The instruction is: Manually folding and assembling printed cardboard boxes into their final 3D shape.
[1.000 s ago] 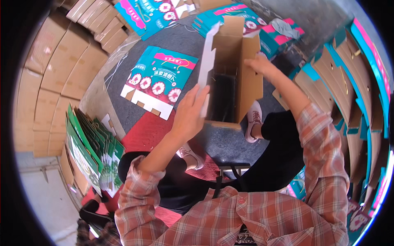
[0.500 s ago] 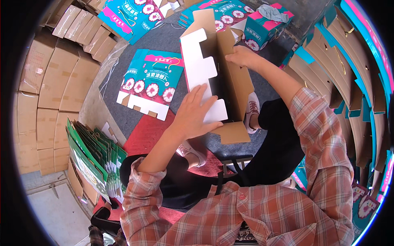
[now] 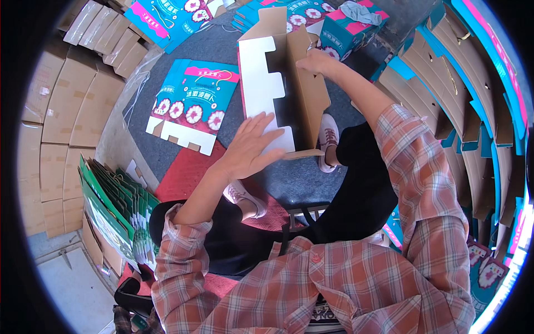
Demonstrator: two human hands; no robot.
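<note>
I hold a half-folded cardboard box (image 3: 308, 94), brown inside, with a white notched flap (image 3: 261, 92) turned toward me. My left hand (image 3: 250, 147) lies flat with fingers spread against the lower part of that white flap. My right hand (image 3: 314, 61) grips the upper brown panel of the box from the right side. The box is tilted in the air above my knees and the grey floor.
A flat teal printed carton blank (image 3: 192, 103) lies on the floor to the left. More teal blanks (image 3: 167, 16) and a made-up teal box (image 3: 350, 30) sit at the top. Brown flat cartons (image 3: 61, 111) stack left, upright blanks (image 3: 461, 94) right, green sheets (image 3: 111, 211) lower left.
The box has swung from open-end-up to side-on, with its white flap now facing me. My left hand moved from the box's edge onto the flap; my right hand rose with the top panel.
</note>
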